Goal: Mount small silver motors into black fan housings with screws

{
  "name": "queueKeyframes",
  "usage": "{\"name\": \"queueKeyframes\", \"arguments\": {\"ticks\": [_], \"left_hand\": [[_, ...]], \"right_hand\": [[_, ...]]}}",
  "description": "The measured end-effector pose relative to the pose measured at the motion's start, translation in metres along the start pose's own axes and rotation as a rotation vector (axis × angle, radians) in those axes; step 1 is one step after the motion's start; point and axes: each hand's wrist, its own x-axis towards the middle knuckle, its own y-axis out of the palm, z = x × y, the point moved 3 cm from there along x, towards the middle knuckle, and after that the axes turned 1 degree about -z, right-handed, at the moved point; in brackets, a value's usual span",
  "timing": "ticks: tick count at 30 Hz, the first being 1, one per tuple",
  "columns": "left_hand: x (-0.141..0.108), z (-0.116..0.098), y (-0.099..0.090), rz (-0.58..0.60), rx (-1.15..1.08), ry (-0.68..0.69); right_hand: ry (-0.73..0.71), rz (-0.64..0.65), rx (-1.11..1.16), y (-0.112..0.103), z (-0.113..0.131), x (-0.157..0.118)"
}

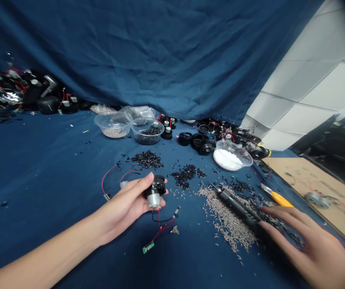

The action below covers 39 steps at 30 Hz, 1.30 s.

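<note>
My left hand (132, 200) is closed round a small silver motor (153, 199) set in a round black housing. From the motor hang red and black wires (160, 226), ending in a small green circuit board (148, 247). My right hand (307, 237) is at the rear end of a black electric screwdriver (238, 208), its fingers stretched and apart. Whether the fingertips touch the screwdriver I cannot tell. The screwdriver lies across a wide heap of small silver screws (226, 224), its bit pointing to the far left.
Piles of black screws (147, 159) and small black parts (184, 175) lie mid-table. Behind are clear tubs, one with white material (228, 159), another with screws (114, 131). A yellow utility knife (277, 196), blade showing, lies beside cardboard (319, 188). Wired motor assemblies (7, 92) crowd the left back.
</note>
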Motion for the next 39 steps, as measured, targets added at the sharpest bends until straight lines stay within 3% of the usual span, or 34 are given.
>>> {"name": "queueKeyframes", "arguments": {"ticks": [1,3,6,10,12,14,16,21,27,29,34,39], "left_hand": [[-0.001,0.000,0.000,-0.013,0.049,0.033],[-0.002,-0.001,-0.001,-0.038,0.166,0.109],[-0.004,0.001,-0.002,-0.037,0.317,0.231],[-0.003,0.004,-0.001,-0.013,0.440,0.316],[-0.003,0.002,-0.001,-0.052,0.486,0.322],[-0.003,-0.002,-0.001,-0.108,0.546,0.316],[-0.005,-0.006,0.000,-0.134,0.614,0.308],[-0.004,-0.006,0.002,-0.164,0.733,0.321],[0.000,0.000,0.009,-0.185,0.784,0.337],[-0.002,-0.002,0.010,-0.183,0.856,0.397],[-0.014,-0.014,0.009,-0.204,1.141,0.759],[-0.017,-0.015,0.007,-0.149,1.141,0.837]], "right_hand": [[-0.007,-0.064,0.043,-0.003,0.024,0.007],[-0.069,-0.011,0.233,-0.005,0.079,0.023],[-0.021,0.219,0.640,0.005,0.148,0.054],[-0.016,0.573,1.031,0.037,0.191,0.087],[0.008,0.720,1.199,0.055,0.198,0.094],[0.082,0.759,1.335,0.069,0.200,0.096],[0.123,0.678,1.346,0.076,0.200,0.095],[0.104,0.438,1.097,0.073,0.199,0.089],[0.020,0.410,1.072,0.070,0.195,0.090],[-0.009,0.395,1.033,0.068,0.192,0.092],[-0.123,0.318,0.980,0.060,0.187,0.095],[-0.207,0.371,1.058,0.057,0.191,0.089]]}}
